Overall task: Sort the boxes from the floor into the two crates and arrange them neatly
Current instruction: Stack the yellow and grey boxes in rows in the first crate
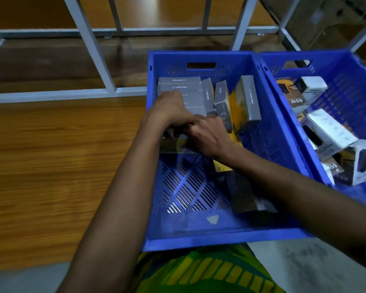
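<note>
While fingers of left hand [170, 109] and right hand [208, 137] clutch a dark box [175, 133], grey boxes [179, 86] read LAPCARE, another box [296, 101] 65W.

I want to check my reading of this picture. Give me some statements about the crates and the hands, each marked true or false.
1. The left hand and the right hand are both inside the left blue plastic crate. True.
2. The right blue plastic crate is empty. False: it holds white cardboard boxes lying untidily.
3. Several grey cardboard boxes sit packed together in the left crate's far left corner. True.
4. The two crates stand far apart. False: they stand side by side.
</note>
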`<state>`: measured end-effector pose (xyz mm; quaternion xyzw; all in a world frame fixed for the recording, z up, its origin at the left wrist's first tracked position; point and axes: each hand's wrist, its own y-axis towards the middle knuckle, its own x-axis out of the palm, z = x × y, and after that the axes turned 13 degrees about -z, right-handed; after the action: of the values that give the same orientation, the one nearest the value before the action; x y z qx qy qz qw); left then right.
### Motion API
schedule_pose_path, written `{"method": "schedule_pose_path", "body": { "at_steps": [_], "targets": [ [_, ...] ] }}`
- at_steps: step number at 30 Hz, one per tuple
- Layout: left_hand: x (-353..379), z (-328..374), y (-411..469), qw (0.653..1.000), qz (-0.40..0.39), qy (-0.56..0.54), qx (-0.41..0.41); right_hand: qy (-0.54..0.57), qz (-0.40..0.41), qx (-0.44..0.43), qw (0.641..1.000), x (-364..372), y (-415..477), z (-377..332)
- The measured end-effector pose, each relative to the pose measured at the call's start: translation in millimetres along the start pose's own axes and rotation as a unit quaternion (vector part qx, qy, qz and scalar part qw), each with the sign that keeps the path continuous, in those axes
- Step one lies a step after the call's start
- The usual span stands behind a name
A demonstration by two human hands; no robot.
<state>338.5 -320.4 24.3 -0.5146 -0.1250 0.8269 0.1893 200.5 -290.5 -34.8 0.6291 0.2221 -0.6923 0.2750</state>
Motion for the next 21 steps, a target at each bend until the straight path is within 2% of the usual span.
{"method": "schedule_pose_path", "body": {
  "at_steps": [1,3,6,8,9,11,13,16,19,21],
  "targets": [
    [-1,1,0,1.0,-0.006,-0.017,-0.013,-0.031,0.037,0.01,0.999,4,1,-2],
    [-2,3,0,0.998,0.0,-0.054,-0.044,-0.074,0.044,0.075,0.993,8,6,0],
    [4,10,-2,0.998,-0.035,-0.027,-0.053,0.011,-0.01,0.186,0.982,10,11,5],
    [16,13,0,0.99,-0.119,-0.055,-0.048,0.08,-0.083,0.194,0.974,4,11,10],
    [21,13,1,0.985,-0.149,-0.068,-0.048,0.114,-0.149,0.195,0.963,-2,10,18],
    [24,12,4,0.985,-0.157,-0.048,-0.051,0.146,-0.301,0.212,0.918,-24,7,48],
    [23,12,5,0.988,-0.145,-0.026,-0.05,0.125,-0.395,0.225,0.882,-43,-3,72],
    [25,17,7,0.99,-0.129,-0.006,-0.055,0.147,-0.436,0.235,0.856,-34,-21,77],
    [32,20,6,0.992,-0.108,0.003,-0.066,0.103,-0.522,0.26,0.806,-4,-23,61],
    [36,19,7,0.992,-0.098,-0.001,-0.077,0.134,-0.525,0.299,0.786,20,-21,56]
  ]
}}
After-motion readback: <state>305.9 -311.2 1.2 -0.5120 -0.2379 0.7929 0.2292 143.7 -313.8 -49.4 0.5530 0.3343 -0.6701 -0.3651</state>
